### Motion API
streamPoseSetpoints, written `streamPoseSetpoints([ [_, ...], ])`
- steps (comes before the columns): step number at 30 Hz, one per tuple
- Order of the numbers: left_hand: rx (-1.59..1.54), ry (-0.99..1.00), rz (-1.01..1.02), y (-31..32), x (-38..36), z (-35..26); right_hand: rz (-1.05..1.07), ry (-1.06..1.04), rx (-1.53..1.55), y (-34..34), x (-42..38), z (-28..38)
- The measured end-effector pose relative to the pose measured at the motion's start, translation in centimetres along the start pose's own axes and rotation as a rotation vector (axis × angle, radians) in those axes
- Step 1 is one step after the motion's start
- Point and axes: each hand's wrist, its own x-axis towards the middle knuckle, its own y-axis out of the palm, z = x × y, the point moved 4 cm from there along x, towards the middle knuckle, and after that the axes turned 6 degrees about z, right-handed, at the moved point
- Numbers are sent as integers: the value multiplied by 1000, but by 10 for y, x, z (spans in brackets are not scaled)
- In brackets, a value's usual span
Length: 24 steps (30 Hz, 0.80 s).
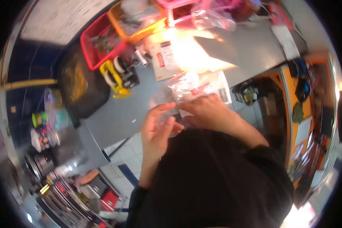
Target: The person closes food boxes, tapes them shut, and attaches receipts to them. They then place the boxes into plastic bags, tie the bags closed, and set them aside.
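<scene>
At the table's front edge lies a clear plastic bag (pixel 182 85), crumpled and shiny. My right hand (pixel 209 114) reaches over its near side, fingers bent and closed on the plastic. Beneath and beside the bag shows a white printed packet (pixel 221 88) with red and dark markings. My left hand (pixel 156 125) is at the bag's near left edge, thumb and fingers apart in a loose curve. Just beyond the bag is a flat pale box (pixel 163 60) with a red and black label.
A yellow tape dispenser (pixel 116 79) stands left of the box. Behind it are a red bin (pixel 89 41) and an orange bin (pixel 142 34) with small items. A dark container (pixel 91 100) sits at the table's left. Orange shelving (pixel 286 87) rises on the right.
</scene>
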Motion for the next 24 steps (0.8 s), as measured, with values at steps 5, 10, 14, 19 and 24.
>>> streamPoseSetpoints([
  [5,-200,-1,-76,-15,26,13,-359,-153,-277,32,23,-20],
  [10,-75,104,118,23,27,-28,-295,-246,-372,19,12,-21],
  [14,41,152,208,45,46,-42,-320,-262,-403,23,1,-29],
  [19,121,151,250,51,49,-56,-307,-253,-312,19,0,-45],
  [24,94,111,78,46,47,-51,-121,-316,-163,26,9,-45],
])
